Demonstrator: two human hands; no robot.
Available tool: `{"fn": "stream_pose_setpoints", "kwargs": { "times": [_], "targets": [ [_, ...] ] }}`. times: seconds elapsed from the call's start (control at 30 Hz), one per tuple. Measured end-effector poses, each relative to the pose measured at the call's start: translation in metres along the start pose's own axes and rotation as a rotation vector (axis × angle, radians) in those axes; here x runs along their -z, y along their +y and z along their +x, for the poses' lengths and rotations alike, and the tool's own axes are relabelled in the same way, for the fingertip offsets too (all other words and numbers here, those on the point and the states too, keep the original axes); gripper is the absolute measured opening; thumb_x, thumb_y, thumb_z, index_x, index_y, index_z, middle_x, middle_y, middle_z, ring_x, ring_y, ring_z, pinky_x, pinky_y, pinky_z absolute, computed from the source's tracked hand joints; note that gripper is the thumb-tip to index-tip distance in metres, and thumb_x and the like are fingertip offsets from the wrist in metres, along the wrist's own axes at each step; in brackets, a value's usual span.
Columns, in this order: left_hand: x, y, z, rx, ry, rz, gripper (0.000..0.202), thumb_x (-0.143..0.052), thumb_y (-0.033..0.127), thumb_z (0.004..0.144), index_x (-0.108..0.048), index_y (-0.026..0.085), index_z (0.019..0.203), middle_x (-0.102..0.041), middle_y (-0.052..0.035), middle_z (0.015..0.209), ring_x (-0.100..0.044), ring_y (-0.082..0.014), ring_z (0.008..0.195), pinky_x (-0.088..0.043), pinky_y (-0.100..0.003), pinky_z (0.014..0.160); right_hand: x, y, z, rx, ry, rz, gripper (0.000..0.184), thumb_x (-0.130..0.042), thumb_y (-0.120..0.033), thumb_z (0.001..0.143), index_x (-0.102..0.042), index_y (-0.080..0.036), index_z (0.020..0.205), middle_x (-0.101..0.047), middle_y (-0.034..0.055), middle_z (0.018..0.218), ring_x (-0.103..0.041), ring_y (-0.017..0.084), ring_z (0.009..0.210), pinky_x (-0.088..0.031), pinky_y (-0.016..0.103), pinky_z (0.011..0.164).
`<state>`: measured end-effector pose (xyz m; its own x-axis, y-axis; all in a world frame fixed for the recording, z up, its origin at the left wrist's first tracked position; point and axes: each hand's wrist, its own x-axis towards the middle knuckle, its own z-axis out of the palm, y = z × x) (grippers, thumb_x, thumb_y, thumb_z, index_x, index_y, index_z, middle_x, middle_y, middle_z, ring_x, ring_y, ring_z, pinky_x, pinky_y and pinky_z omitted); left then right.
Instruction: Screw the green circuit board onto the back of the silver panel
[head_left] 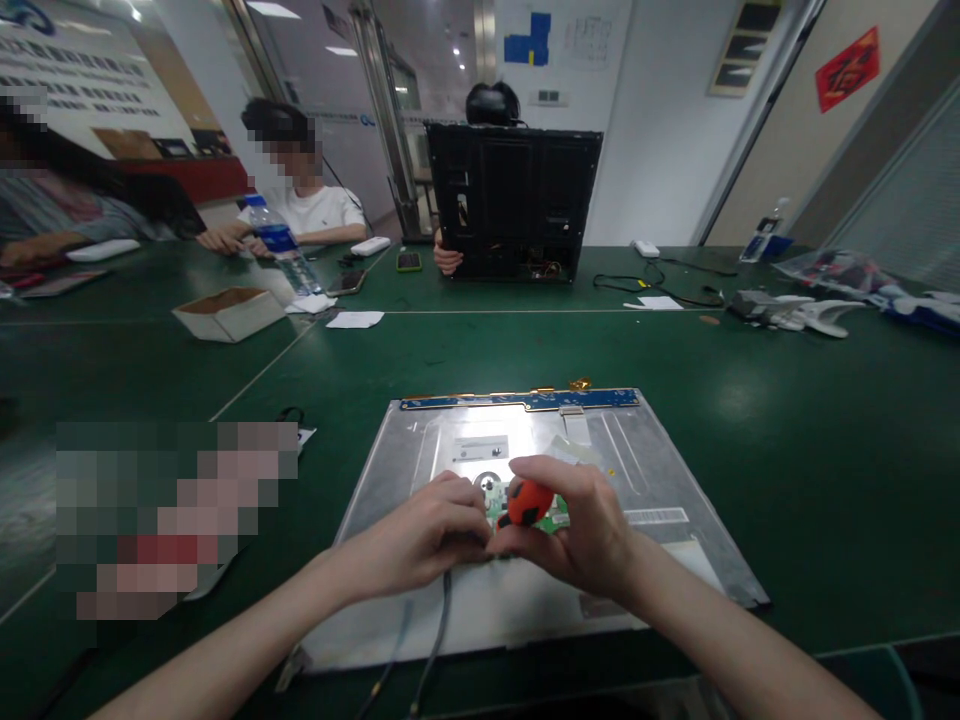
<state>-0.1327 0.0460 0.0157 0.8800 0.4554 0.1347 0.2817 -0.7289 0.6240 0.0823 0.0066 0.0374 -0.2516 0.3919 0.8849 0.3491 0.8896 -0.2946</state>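
Observation:
A flat silver display panel (652, 470) lies face down on the table in front of me, with a narrow blue circuit strip (480, 402) along its far edge. Near its middle a small green circuit board (493, 500) shows between my hands. My right hand (596, 520) is closed around the red and black handle of a screwdriver (531, 502); its tip is hidden. My left hand (427, 530) rests at the board's left side, fingers curled together and touching or nearly touching the screwdriver. Whatever those fingers pinch is hidden.
Dark cables (442, 640) run over the panel's near edge. Farther off are an open cardboard box (232, 315), a water bottle (285, 245), papers (355, 320) and grey-white parts (787, 312). Across the table a person holds up a black panel (517, 200); others sit at left.

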Motion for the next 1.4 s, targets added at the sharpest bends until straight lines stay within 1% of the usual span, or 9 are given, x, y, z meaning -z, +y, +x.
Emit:
{"fn": "stream_pose_setpoints", "kwargs": {
  "times": [0.13, 0.23, 0.3, 0.4, 0.53, 0.73, 0.9, 1.03, 1.4],
  "targets": [
    [-0.001, 0.002, 0.0, -0.027, 0.046, -0.014, 0.013, -0.058, 0.019, 0.096, -0.066, 0.019, 0.085, -0.064, -0.0025, 0.09, -0.058, -0.019, 0.087, -0.045, -0.031, 0.08, -0.005, -0.002, 0.008, -0.028, -0.1, -0.01, 0.034, -0.049, -0.039, 0.102, -0.046, -0.018, 0.128, -0.07, 0.0034, 0.085, -0.067, 0.014, 0.067, -0.054, 0.023, 0.057],
    [-0.002, 0.0, 0.001, -0.029, 0.055, -0.026, 0.014, -0.057, 0.02, 0.095, -0.067, 0.018, 0.086, -0.065, -0.0044, 0.093, -0.057, -0.0207, 0.09, -0.047, -0.032, 0.08, -0.005, -0.005, 0.013, -0.07, -0.208, 0.021, 0.039, -0.052, -0.028, 0.097, -0.044, -0.015, 0.133, -0.07, 0.0092, 0.1, -0.069, 0.018, 0.08, -0.057, 0.028, 0.063],
    [-0.002, 0.0, 0.001, -0.035, 0.054, -0.036, 0.014, -0.058, 0.021, 0.095, -0.068, 0.018, 0.086, -0.065, -0.005, 0.093, -0.058, -0.0217, 0.092, -0.047, -0.032, 0.081, -0.004, -0.006, 0.012, -0.047, -0.23, 0.045, 0.046, -0.052, -0.021, 0.093, -0.042, -0.013, 0.137, -0.07, 0.0118, 0.106, -0.069, 0.02, 0.087, -0.058, 0.03, 0.067],
    [-0.002, 0.001, 0.001, -0.039, 0.052, -0.046, 0.014, -0.058, 0.018, 0.095, -0.069, 0.019, 0.086, -0.065, -0.0043, 0.092, -0.058, -0.021, 0.091, -0.047, -0.032, 0.08, -0.004, -0.005, 0.006, -0.011, -0.152, 0.01, 0.054, -0.05, -0.016, 0.091, -0.036, -0.01, 0.142, -0.07, 0.0105, 0.099, -0.067, 0.018, 0.078, -0.056, 0.028, 0.06],
    [0.0, 0.002, 0.0, -0.01, 0.03, -0.059, 0.012, -0.061, 0.016, 0.093, -0.07, 0.019, 0.088, -0.065, -0.0045, 0.096, -0.059, -0.0198, 0.091, -0.047, -0.031, 0.08, -0.006, -0.002, -0.002, -0.037, -0.018, -0.045, 0.053, -0.052, -0.02, 0.095, -0.032, -0.014, 0.144, -0.069, 0.0058, 0.091, -0.06, 0.013, 0.061, -0.05, 0.025, 0.05],
    [-0.001, 0.001, 0.001, -0.009, 0.04, -0.034, 0.013, -0.059, 0.021, 0.095, -0.068, 0.018, 0.085, -0.064, -0.0036, 0.09, -0.059, -0.0195, 0.088, -0.047, -0.03, 0.078, -0.01, -0.002, -0.003, -0.026, -0.013, 0.044, 0.04, -0.054, -0.026, 0.098, -0.041, -0.02, 0.136, -0.066, 0.0028, 0.086, -0.062, 0.015, 0.069, -0.049, 0.024, 0.053],
    [0.0, 0.003, 0.0, -0.013, 0.076, -0.01, 0.019, -0.057, 0.024, 0.097, -0.065, 0.018, 0.082, -0.063, -0.0036, 0.086, -0.058, -0.0193, 0.084, -0.047, -0.032, 0.076, -0.008, -0.002, -0.006, -0.039, -0.048, 0.05, 0.051, -0.052, -0.022, 0.094, -0.035, -0.016, 0.142, -0.068, 0.0058, 0.09, -0.061, 0.014, 0.063, -0.049, 0.025, 0.051],
    [0.0, 0.002, 0.0, -0.021, 0.031, -0.01, 0.013, -0.06, 0.022, 0.096, -0.069, 0.019, 0.088, -0.065, -0.0042, 0.091, -0.06, -0.0199, 0.089, -0.047, -0.033, 0.081, -0.008, -0.002, -0.008, -0.055, -0.079, 0.054, 0.058, -0.05, -0.015, 0.09, -0.031, -0.015, 0.145, -0.069, 0.0052, 0.089, -0.059, 0.013, 0.059, -0.049, 0.024, 0.049],
    [0.003, 0.003, 0.002, -0.044, 0.019, -0.047, 0.012, -0.061, 0.015, 0.093, -0.071, 0.021, 0.091, -0.066, -0.0035, 0.093, -0.06, -0.0205, 0.092, -0.047, -0.034, 0.085, -0.01, -0.003, -0.009, -0.025, -0.043, -0.044, 0.057, -0.052, -0.017, 0.092, -0.031, -0.018, 0.145, -0.071, 0.0068, 0.094, -0.067, 0.017, 0.07, -0.054, 0.026, 0.055]
  ]
}}
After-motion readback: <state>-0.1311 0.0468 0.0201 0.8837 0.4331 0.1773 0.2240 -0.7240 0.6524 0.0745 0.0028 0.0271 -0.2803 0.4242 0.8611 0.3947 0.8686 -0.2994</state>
